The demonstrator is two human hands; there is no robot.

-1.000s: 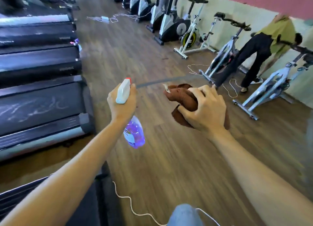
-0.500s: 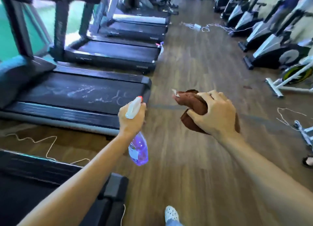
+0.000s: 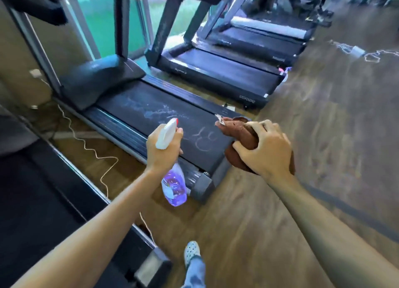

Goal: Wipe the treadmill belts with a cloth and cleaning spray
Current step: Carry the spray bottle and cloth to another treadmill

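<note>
**Both hands loaded over the near treadmill belt**

The left hand grips the neck of a spray bottle, fingers wrapped below its white trigger head. The clear bottle hangs below the fist and holds purple liquid; the fill level cannot be read. The right hand clutches a bunched brown cloth, a white tag showing at its far tip. Both are held above the rear end of the nearest treadmill belt, which carries whitish streaks and squiggles. Further treadmills stand beyond. A white cable lies on the wooden floor beside the belt.
</note>
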